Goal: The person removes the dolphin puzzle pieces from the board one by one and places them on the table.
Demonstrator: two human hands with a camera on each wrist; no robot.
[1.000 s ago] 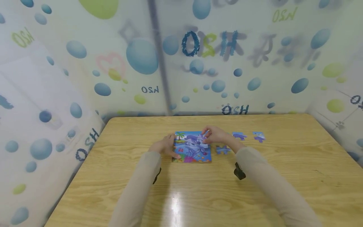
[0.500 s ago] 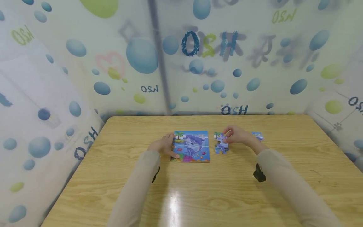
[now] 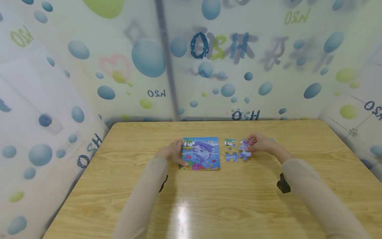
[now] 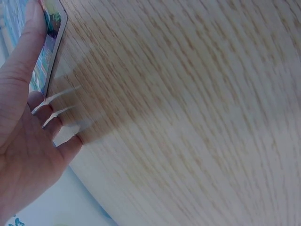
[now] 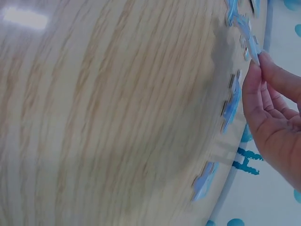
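A square dolphin puzzle board (image 3: 206, 149) lies on the table. My left hand (image 3: 173, 153) holds its left edge, the thumb over the lower left corner and the other fingers along the side; the left wrist view shows the thumb flat on the picture. To the board's right, my right hand (image 3: 259, 144) pinches a purple and blue jigsaw piece (image 5: 249, 37) between thumb and forefinger, low over the loose pieces. Near it lie a palm tree piece (image 3: 229, 142) and a wave piece (image 3: 231, 157). My right hand partly hides the pieces behind it.
Two more loose jigsaw pieces, a nearer one (image 5: 230, 106) and a farther one (image 5: 204, 181), lie near the table's back edge in the right wrist view. The wooden table (image 3: 209, 202) meets a bubble-patterned curtain (image 3: 191, 83) at the back.
My right hand has moved right, from above the board to the loose pieces, carrying the pinched piece. The palm tree piece has come into view. My left hand has stayed at the board's edge.
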